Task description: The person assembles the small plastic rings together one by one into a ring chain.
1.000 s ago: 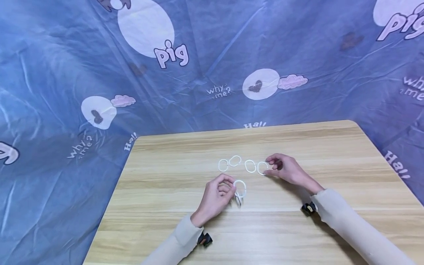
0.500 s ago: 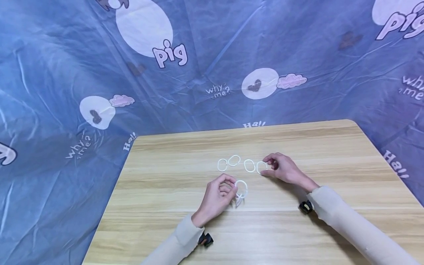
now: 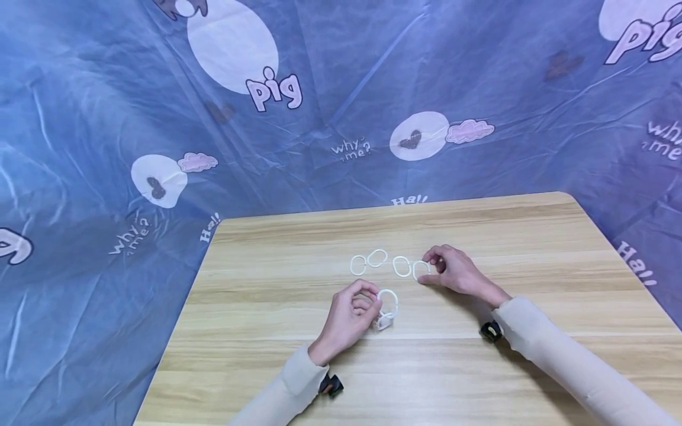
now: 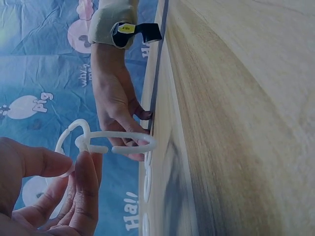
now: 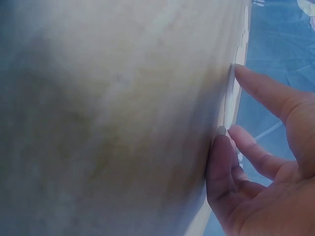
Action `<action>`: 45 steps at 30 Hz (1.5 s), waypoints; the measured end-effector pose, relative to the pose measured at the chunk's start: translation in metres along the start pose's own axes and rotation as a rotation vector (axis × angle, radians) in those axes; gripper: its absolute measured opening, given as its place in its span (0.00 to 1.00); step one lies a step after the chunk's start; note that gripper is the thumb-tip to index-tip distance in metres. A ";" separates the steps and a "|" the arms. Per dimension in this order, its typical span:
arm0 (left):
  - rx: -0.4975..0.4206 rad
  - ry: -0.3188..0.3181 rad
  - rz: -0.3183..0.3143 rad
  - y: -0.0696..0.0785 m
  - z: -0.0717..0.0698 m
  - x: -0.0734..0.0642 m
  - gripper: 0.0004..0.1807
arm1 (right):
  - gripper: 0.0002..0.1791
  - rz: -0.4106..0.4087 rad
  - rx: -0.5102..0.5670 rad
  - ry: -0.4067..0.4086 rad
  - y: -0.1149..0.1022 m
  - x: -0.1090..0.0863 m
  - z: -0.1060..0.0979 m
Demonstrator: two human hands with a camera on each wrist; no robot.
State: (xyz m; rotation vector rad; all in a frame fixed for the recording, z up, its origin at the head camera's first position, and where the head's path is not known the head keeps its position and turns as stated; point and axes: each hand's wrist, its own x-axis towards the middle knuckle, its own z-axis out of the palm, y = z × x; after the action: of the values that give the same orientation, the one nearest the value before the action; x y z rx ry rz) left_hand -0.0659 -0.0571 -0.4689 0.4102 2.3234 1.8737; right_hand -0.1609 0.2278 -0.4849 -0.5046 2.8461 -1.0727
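My left hand (image 3: 347, 316) pinches a white plastic split ring (image 3: 395, 305) between thumb and fingers, above the table. A second white ring is linked to it; in the left wrist view the gap in the outer ring (image 4: 133, 135) shows clearly. Farther back on the right, my right hand (image 3: 457, 271) has its thumb and fingers at opposite sides of another white ring (image 3: 415, 267), which lies flat on the wood. The right wrist view sees that ring (image 5: 229, 105) edge-on between the fingertips. Immediately left of it lies a similar ring (image 3: 401, 267).
Two more white rings, one (image 3: 358, 265) and another (image 3: 378, 258), lie side by side farther left on the wooden table (image 3: 266, 278). A blue printed cloth (image 3: 319, 89) hangs behind the table's back edge. Each wrist wears a small black camera.
The linked ring hanging from the left hand's ring has turned and now sits closer under the fingers. My right hand has shifted very slightly left and closed in on its ring.
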 end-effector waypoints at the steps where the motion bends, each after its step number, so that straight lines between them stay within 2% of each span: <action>1: 0.000 0.000 -0.002 0.000 0.000 0.000 0.13 | 0.24 0.005 0.010 -0.005 0.000 0.000 0.000; 8: 0.006 0.000 -0.009 -0.002 -0.001 -0.001 0.13 | 0.26 0.023 0.100 -0.044 -0.003 0.000 0.001; 15: -0.012 -0.008 0.001 -0.004 -0.001 -0.002 0.13 | 0.29 -0.035 0.093 -0.081 -0.005 -0.004 0.000; 24: -0.008 0.001 0.006 -0.004 -0.001 -0.003 0.12 | 0.26 -0.034 0.106 -0.077 -0.007 -0.007 -0.001; 33: 0.005 -0.002 0.008 -0.004 -0.002 -0.002 0.12 | 0.11 0.011 0.171 -0.060 -0.009 -0.011 -0.002; 45: 0.012 0.004 0.011 -0.005 -0.003 -0.003 0.12 | 0.12 0.024 0.223 -0.057 -0.011 -0.018 -0.002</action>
State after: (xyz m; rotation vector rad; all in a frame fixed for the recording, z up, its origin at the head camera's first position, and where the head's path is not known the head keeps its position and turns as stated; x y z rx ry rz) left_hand -0.0646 -0.0618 -0.4735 0.4218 2.3411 1.8685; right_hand -0.1415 0.2269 -0.4772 -0.4736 2.6327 -1.3266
